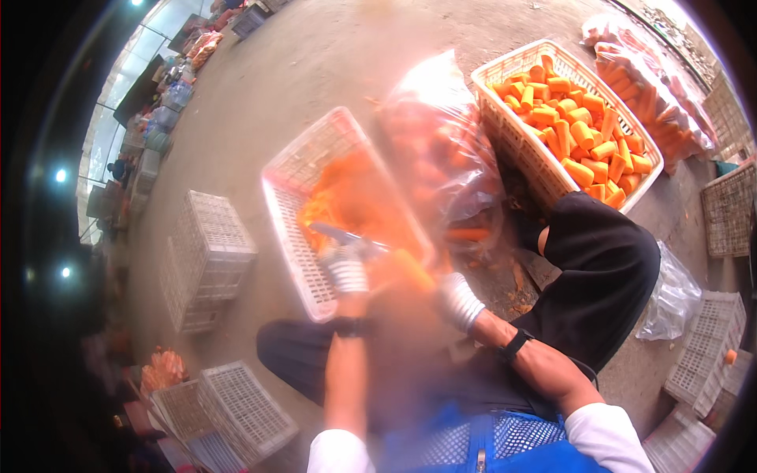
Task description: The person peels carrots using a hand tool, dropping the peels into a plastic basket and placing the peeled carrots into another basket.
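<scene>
My left hand (343,266), in a white knitted glove, is closed on a metal-bladed knife or peeler (331,230); blur hides its handle. A peeled-looking carrot (414,269) slants from the blade towards my right hand (460,298), also gloved, which grips its near end. Both hands are over the near end of a white plastic crate (290,260). Orange carrot peelings (316,204) lie heaped inside it. Right of this crate stands a clear plastic bag (449,142) filled with carrots. A smear on the lens blurs the middle of the view.
A white crate (514,139) of cut carrot pieces (582,133) stands by my right knee. Bagged carrots (644,88) lie beyond it. Stacked crates (207,260) stand left, more crates (242,408) lower left and others (707,349) right. An empty-looking plastic bag (671,295) lies right.
</scene>
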Tool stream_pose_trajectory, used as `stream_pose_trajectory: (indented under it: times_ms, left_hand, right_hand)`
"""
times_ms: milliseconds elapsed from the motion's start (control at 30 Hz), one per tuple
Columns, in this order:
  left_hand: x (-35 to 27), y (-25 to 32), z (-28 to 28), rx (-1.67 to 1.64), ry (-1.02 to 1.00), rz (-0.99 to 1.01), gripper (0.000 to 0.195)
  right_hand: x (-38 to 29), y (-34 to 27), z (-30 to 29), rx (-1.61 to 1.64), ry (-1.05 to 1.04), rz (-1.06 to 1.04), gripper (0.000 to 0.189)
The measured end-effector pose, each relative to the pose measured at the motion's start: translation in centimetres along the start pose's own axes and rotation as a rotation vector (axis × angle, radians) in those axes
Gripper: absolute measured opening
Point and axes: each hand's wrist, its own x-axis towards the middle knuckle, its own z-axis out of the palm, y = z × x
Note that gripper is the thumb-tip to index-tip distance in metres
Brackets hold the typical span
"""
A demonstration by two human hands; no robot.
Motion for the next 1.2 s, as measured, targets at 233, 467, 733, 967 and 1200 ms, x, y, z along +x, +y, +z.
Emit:
stream_pose_trajectory:
  times_ms: [233,467,733,967,1200]
  left_hand:
    - [-1.4,5.6,0.1,-0.314,0.101,-0.140,0.044]
    - [-0.9,-3.3,-2.3,0.550,-0.206,0.380,0.035]
    - [-2.7,6.2,0.7,-0.183,-0.113,-0.162,0.024]
    - [-5.1,5.9,1.8,-0.194,-0.279,-0.162,0.006]
    - [-5.6,5.5,2.4,-0.021,-0.433,-0.098,0.011]
  right_hand:
    - [2.2,2.9,-0.8,0.333,0.005,-0.021,0.018]
    - [1.1,1.4,0.6,0.210,0.057,-0.076,0.019]
    - [4.7,6.1,-2.0,0.183,-0.010,-0.329,0.014]
    - [1.2,3.1,-2.5,0.827,-0.067,0.116,0.008]
    - [0.4,1.2,-4.1,0.935,-0.254,-0.005,0.012]
